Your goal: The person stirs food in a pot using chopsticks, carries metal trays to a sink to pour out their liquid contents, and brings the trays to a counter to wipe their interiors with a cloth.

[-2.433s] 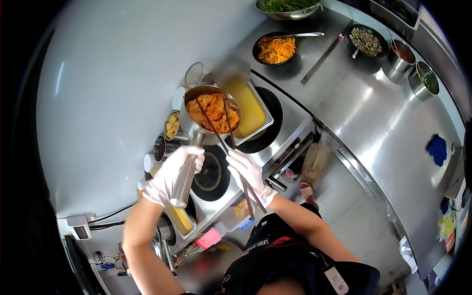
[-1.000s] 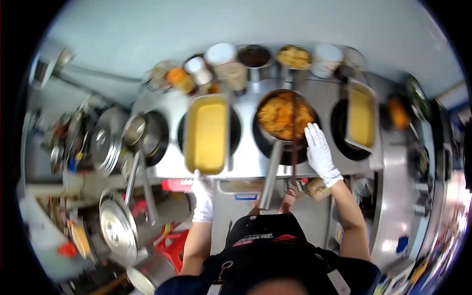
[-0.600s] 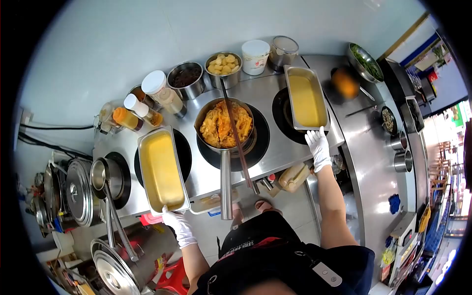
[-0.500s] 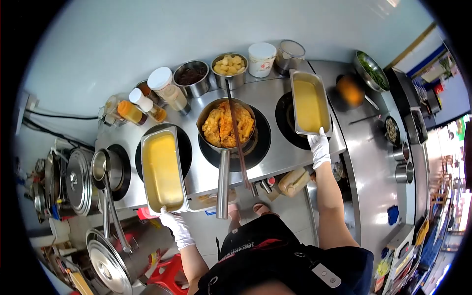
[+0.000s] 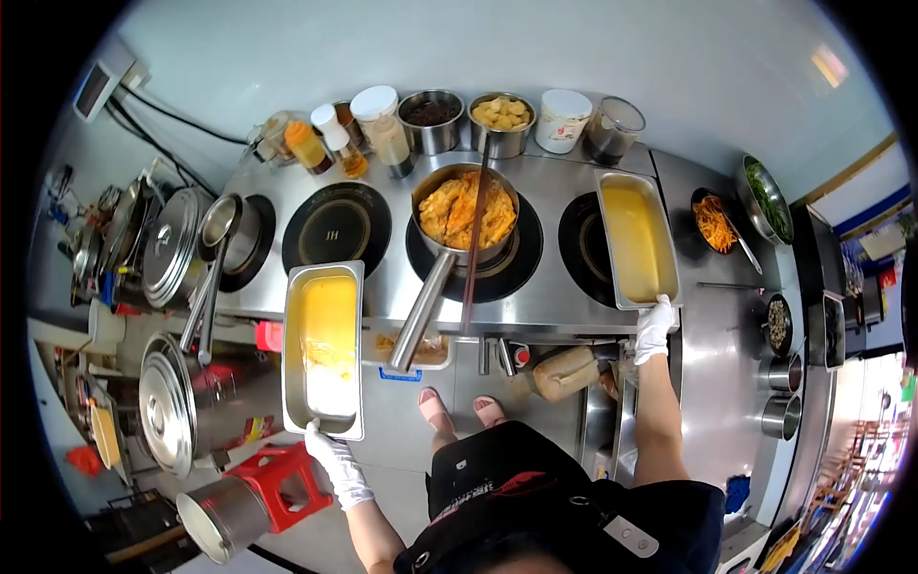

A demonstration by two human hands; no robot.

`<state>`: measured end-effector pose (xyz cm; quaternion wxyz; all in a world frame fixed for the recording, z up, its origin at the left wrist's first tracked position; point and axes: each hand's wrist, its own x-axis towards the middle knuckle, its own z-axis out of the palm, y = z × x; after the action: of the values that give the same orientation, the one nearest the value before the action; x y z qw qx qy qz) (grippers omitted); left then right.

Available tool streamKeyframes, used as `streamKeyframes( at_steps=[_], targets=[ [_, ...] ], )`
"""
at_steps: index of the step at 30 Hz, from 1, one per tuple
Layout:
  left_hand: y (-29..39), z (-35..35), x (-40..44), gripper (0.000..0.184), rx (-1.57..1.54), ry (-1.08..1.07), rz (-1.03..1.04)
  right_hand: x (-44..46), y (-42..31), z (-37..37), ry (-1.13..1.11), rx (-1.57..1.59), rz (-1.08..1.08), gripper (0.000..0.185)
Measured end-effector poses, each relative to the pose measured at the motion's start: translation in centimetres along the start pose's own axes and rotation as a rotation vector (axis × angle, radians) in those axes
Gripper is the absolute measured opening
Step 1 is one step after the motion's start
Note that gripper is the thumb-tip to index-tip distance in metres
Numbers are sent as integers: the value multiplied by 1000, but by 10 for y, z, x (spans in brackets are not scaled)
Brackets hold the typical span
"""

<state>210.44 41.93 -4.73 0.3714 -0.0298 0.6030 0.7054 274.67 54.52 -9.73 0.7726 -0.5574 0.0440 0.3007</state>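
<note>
My left hand, in a white glove, grips the near end of a long steel pan. This pan hangs past the front edge of the stove; its yellow liquid is gathered toward the far end, and the near bottom is bare. My right hand, gloved too, is closed on the near rim of a second steel pan of yellow liquid, over the right burner. Between them sits a long-handled saucepan heaped with orange-yellow food. A long brown stick lies across it.
Several bottles and tubs line the back wall. Lidded pots and a ladle stand left. At right are a bowl of orange shreds and a bowl of greens. A red stool is on the floor.
The left pan has come off its burner toward me, and its liquid has run to the far end. The right pan has shifted somewhat right. My view has moved as well.
</note>
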Motion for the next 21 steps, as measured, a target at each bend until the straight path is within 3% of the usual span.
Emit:
streamKeyframes(
  at_steps=[4,7,13,16,18,21],
  targets=[
    [8,-45,-33,35,-43,8,-6,-19,-39,-15,-158,31,2,29],
    [12,-87,-56,41,-87,15,14,-41,-79,-24,-261,-132,-52,32],
    [29,-180,-108,43,-187,37,-3,-147,-133,-29,-507,-295,-58,18],
    [33,-242,-134,33,-147,130,114,-233,-138,-49,-797,-735,-418,19],
    [40,-289,-152,26,-136,231,179,-277,-135,-52,-731,-484,112,33],
    [54,-344,-174,26,-246,320,199,-323,-103,-68,-766,-506,244,39]
  ],
)
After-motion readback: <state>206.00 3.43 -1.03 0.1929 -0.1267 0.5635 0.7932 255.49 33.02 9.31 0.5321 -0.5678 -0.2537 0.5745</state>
